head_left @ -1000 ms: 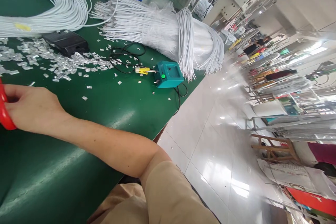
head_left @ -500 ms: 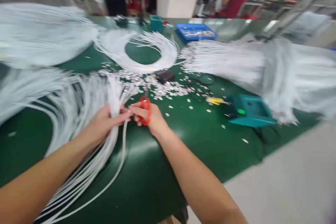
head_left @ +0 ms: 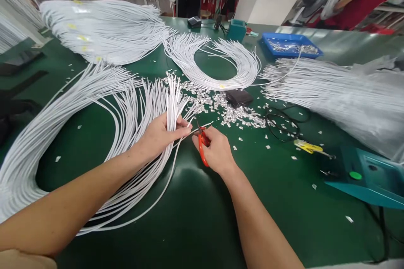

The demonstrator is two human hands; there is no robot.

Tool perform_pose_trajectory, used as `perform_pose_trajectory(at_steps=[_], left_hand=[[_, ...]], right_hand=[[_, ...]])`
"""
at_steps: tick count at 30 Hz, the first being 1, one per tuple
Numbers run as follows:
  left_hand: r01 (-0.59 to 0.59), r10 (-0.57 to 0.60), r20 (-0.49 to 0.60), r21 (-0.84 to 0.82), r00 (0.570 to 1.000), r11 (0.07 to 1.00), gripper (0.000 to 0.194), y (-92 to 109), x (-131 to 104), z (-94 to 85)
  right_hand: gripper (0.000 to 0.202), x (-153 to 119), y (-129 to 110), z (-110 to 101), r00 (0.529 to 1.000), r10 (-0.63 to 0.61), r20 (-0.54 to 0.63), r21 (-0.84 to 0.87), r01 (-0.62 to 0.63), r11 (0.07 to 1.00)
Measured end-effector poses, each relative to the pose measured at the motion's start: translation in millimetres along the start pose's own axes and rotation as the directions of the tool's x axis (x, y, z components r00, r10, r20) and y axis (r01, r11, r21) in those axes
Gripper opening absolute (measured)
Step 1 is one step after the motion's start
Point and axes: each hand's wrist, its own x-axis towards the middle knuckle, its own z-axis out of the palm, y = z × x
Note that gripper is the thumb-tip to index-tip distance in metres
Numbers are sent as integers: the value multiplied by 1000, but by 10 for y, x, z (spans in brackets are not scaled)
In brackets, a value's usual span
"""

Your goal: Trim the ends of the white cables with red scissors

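My left hand [head_left: 160,134] is wrapped round a bundle of white cables [head_left: 172,103], whose ends stick up above the fingers. Between its thumb and fingertips a single cable end points right. My right hand [head_left: 214,147] holds red-handled scissors [head_left: 202,151] just right of the left fingertips, their blades pointing up beside that cable. More white cables curve in a large loop [head_left: 19,164] on the green table at the left. Small silvery pieces [head_left: 243,116] lie scattered beyond my hands.
Further cable bundles lie at the back left [head_left: 107,29], back middle [head_left: 217,80] and right [head_left: 341,88]. A black box [head_left: 239,97], yellow-handled tool [head_left: 307,147], teal device [head_left: 369,176] and blue tray [head_left: 290,46] stand around. Two people are beyond the table.
The view has swung left, so the scene sits further right. My right hand with the scissors has moved slightly away from my left fingertips, and a cable end now shows between them.
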Motion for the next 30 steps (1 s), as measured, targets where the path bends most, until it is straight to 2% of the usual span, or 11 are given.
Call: perform_pose_trajectory(at_steps=[7, 17, 20, 25, 30], left_hand=[[-44, 43, 10, 87, 999, 995, 30, -1, 0, -4], [-61, 78, -42, 323, 996, 944, 20, 106, -59, 16], [-73, 100, -62, 339, 993, 938, 18, 88, -58, 24], [-93, 111, -34, 335, 993, 938, 17, 73, -50, 22], [-99, 108, -10, 329, 994, 939, 19, 97, -47, 25]], right_hand=[[39, -25, -3, 14, 1000, -21, 14, -84, 22, 996], [37, -49, -32, -12, 998, -59, 23, -238, 63, 969], [37, -53, -36, -7, 998, -61, 15, -253, 63, 965], [37, -57, -25, 0, 997, -72, -12, -232, 67, 970], [34, -54, 7, 1, 993, -116, -29, -326, 100, 940]])
